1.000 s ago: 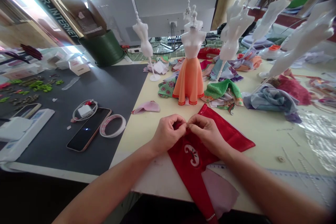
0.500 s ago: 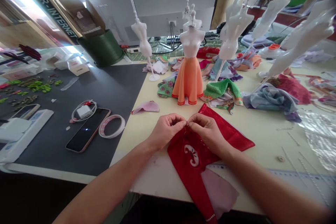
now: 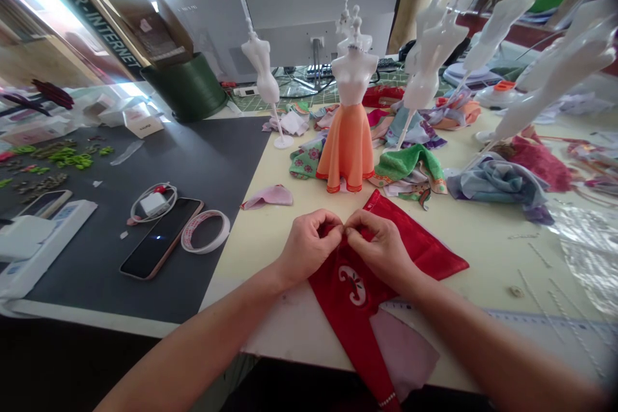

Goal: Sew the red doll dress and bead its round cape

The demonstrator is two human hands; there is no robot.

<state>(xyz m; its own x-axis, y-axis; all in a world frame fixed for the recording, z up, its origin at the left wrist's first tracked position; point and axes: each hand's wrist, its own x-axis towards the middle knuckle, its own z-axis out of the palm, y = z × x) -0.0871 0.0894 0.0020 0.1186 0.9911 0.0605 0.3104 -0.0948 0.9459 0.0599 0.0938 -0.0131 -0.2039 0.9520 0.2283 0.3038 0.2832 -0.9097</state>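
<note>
red satin cloth point(image 3: 360, 341) lies on the cream table point(image 3: 251, 264), close to its near edge, with both hands closed on it. the left hand point(image 3: 309, 246) and right hand point(image 3: 381, 251) come in from the near edge and meet over the cloth, each grip curled shut, thumb and fingers pinching a small gathered fold at its upper end, the fingertips point(image 3: 338, 229) of the two hands touching at the pinch. whether anything finer sits between them is too small to tell. from that pinch the cloth's long axis runs toward the person and slightly to the right, as a tapering tail that passes over the near edge of the table, with a white curled motif point(image 3: 351, 284) just below the hands. a shorter flap spreads out to the right beneath the right hand and ends in a point, so the right hand is nearer the bulk of the cloth, while the left hand sits at its left edge. a lilac cloth point(image 3: 403, 354) lies partly under the tail. just beyond the hands are a pink fabric scrap point(image 3: 267, 197) to the left and a crumpled green cloth point(image 3: 410, 164) ahead, beside a mannequin in an orange skirt point(image 3: 347, 148)
</note>
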